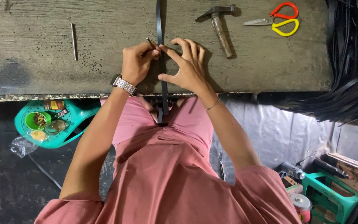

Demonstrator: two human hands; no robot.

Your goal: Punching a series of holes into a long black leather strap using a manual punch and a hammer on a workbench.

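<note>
A long, narrow black strap (159, 20) lies across the worn wooden bench (30, 70) and hangs over its front edge into my lap. My left hand (135, 62), with a metal watch on the wrist, pinches a small metal pin (150, 42) tilted against the strap's left edge. My right hand (187, 66) rests on the strap with its fingers spread. Its index fingertip and thumb press the strap down beside the pin.
A hammer (221, 27) lies right of the hands, with red-and-yellow-handled scissors (284, 20) beyond it. A thin metal rod (74, 41) lies at the left. A heap of black straps (353, 62) fills the right side. A green stool (75, 114) holding small containers stands below the bench.
</note>
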